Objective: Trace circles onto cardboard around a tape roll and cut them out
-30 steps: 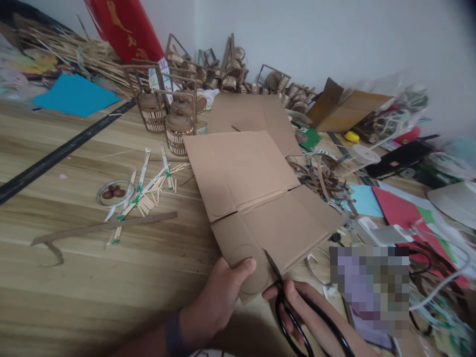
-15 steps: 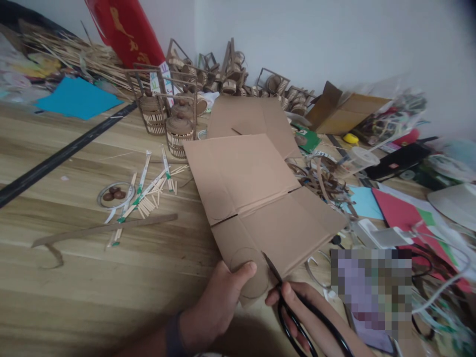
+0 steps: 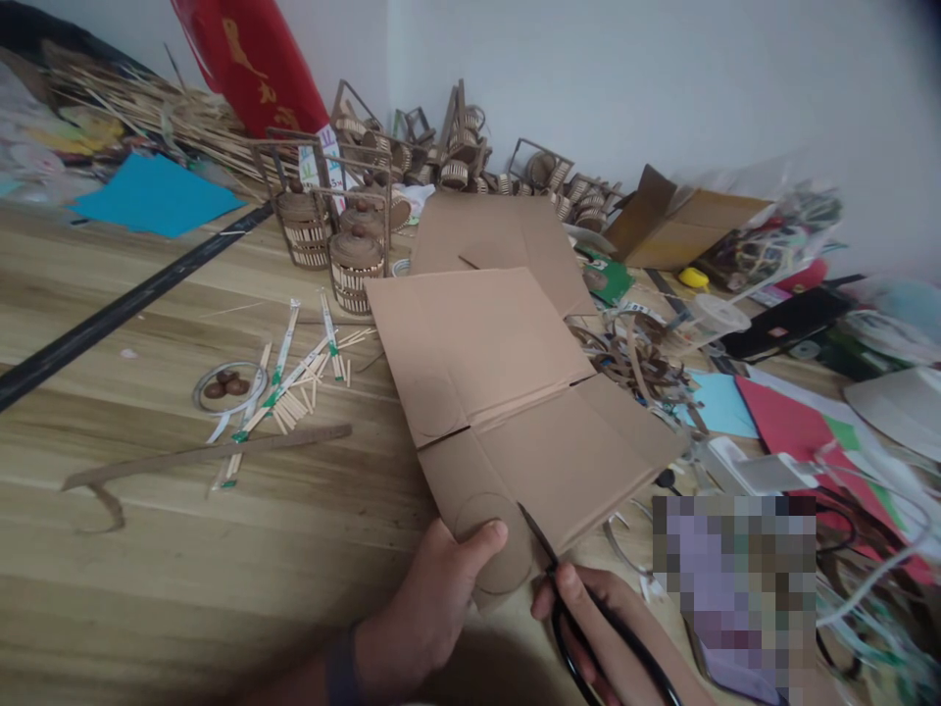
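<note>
The fingers of your left hand [image 3: 430,588] pinch the near end of the cardboard sheet [image 3: 559,441] in front of you, thumb over the drawn circle [image 3: 511,564], while those of your right hand [image 3: 610,613] wrap the handles of the scissors [image 3: 540,539]. Should the long, creased sheet sag or twist, the blades could stray across the line; a slip might also nick your nearby thumb.
</note>
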Available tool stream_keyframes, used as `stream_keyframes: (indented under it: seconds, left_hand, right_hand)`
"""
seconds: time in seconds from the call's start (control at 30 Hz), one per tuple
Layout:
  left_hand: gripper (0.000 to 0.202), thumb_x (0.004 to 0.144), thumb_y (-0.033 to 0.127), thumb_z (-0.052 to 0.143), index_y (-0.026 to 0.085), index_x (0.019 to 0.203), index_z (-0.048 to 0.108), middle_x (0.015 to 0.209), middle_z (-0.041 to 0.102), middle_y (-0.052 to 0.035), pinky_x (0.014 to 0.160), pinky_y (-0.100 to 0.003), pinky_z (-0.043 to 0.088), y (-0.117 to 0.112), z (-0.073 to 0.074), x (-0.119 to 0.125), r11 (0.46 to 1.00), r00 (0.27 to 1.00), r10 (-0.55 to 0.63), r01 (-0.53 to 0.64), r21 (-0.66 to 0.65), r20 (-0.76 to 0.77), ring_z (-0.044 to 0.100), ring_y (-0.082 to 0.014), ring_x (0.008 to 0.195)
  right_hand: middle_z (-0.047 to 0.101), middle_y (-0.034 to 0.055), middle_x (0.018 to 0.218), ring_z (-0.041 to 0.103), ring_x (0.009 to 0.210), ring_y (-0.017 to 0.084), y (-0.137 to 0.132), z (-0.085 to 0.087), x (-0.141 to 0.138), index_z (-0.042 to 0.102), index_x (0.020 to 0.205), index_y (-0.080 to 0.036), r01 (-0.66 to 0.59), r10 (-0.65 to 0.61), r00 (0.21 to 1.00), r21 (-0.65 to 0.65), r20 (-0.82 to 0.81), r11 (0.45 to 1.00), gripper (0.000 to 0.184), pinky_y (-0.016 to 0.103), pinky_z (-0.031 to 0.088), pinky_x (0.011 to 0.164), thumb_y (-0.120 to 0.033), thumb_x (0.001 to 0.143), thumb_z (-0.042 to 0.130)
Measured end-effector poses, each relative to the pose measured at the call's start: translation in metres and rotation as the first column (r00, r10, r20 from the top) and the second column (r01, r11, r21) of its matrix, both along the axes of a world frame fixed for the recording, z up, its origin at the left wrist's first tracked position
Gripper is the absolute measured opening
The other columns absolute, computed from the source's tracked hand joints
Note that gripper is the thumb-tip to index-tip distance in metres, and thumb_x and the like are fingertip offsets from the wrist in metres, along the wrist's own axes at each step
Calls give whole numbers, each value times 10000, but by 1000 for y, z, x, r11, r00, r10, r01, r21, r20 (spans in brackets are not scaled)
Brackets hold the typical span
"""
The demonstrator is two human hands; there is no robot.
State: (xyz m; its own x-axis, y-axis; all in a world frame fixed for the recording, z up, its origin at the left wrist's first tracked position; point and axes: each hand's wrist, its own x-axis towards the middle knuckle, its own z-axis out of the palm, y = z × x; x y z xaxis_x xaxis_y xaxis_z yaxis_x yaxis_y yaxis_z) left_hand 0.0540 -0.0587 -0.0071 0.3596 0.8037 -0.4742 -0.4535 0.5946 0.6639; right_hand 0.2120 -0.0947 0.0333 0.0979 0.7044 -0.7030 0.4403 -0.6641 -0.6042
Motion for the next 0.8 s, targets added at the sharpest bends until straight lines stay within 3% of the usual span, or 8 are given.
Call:
stream_keyframes:
  seconds: [0.2,0.33,0.5,0.7,0.8]
  left_hand:
    - [488,646,466,813,141,997,714,958,803,-127,812,-409,563,0,0,2,998,999,39,-38,-46,22,739,-334,914]
    - [440,643,501,838,171,913,729,946,807,-125,819,-394,564,-1,-5,4,995,999,31,-29,-96,16,734,-339,973]
    - [558,680,543,836,167,1077,723,1016,801,-133,888,-436,561,-1,-13,2,989,999,33,-31,-144,9,734,-346,1005]
    - [550,729,522,805,163,1137,715,1128,780,-150,947,-441,545,-1,-16,-3,998,998,-1,-3,-59,-60,714,-346,1075]
    - [565,774,553,748,152,1169,699,1171,768,-160,960,-439,540,0,-14,-4,998,996,-55,56,5,-68,705,-346,1102]
  right_hand:
    - [404,-43,450,358,400,100,-3,-3,0,623,758,-191,-20,20,1000,17,-3,1000,995,201,253,346,-1098,522,288]
    - [414,-39,483,363,433,103,-5,-3,0,642,769,-186,-33,32,999,54,23,998,963,198,258,363,-1070,592,305]
    - [418,-46,484,348,406,91,-6,-6,2,641,792,-184,-74,73,997,33,26,997,989,198,254,350,-1075,590,264]
    - [489,-48,548,378,403,71,-12,-5,9,653,978,-154,-55,55,998,34,-3,998,1012,193,294,376,-1047,638,322]
    - [471,-65,522,369,374,59,-10,-6,11,656,977,-132,-58,59,997,30,-42,998,1006,195,291,378,-1035,650,356]
